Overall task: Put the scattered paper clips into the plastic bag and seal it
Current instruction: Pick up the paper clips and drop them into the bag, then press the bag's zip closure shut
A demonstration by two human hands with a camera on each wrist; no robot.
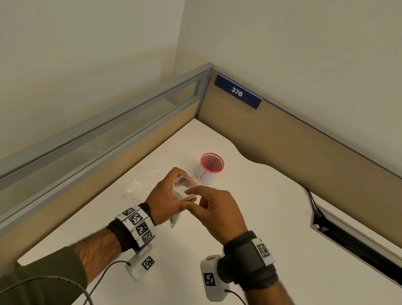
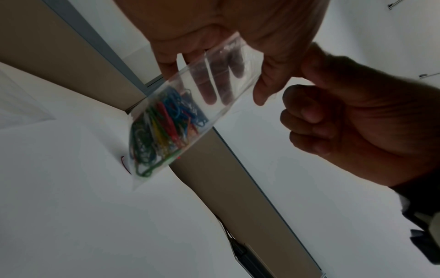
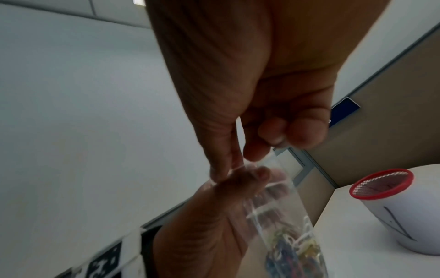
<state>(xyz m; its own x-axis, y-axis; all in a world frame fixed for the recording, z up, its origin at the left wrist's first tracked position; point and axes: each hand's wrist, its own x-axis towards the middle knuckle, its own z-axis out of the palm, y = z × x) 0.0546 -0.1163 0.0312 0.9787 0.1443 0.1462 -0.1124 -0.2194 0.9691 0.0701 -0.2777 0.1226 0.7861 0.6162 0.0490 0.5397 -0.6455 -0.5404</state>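
Observation:
My left hand (image 1: 165, 194) holds a small clear plastic bag (image 1: 183, 189) upright above the white desk (image 1: 273, 234). Its fingers lie behind the bag (image 2: 214, 79) and its thumb presses the front. Several coloured paper clips (image 2: 164, 129) sit bunched in the bag's bottom, hanging below my left palm (image 1: 173, 222). My right hand (image 1: 200, 194) meets the bag's top edge, pinching it between thumb and forefinger (image 3: 273, 144), the other fingers curled. No loose clips show on the desk.
A second clear bag (image 1: 139, 183) lies flat on the desk, left of my hands. Behind them stands a white cup with a red mesh rim (image 1: 210, 169). Tan partition walls close the corner, and a cable slot (image 1: 358, 246) cuts the desk at right.

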